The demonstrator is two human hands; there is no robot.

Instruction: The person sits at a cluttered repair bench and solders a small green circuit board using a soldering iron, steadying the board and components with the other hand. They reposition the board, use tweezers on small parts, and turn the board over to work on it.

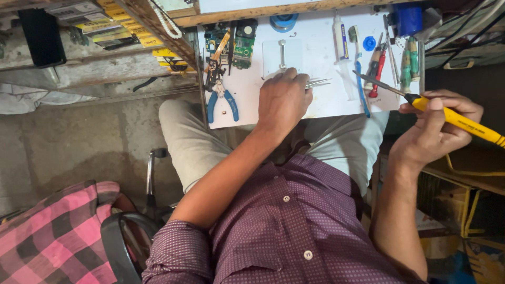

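Note:
My left hand (284, 100) rests on the white work mat (321, 105), closed around metal tweezers (317, 83) whose tips point right. My right hand (436, 129) is off the right edge of the mat, gripping a yellow-handled soldering iron (456, 119). Its dark metal tip (376, 84) reaches left over the mat. A white metal holder plate with a screw clamp (282, 55) lies just beyond my left hand.
Blue-handled pliers (221, 100) and green circuit boards (236, 44) lie on the mat's left. A syringe tube (342, 42), toothbrush (359, 79) and screwdrivers (407, 66) sit on the right. A chair with pink checked cloth (58, 236) stands at lower left.

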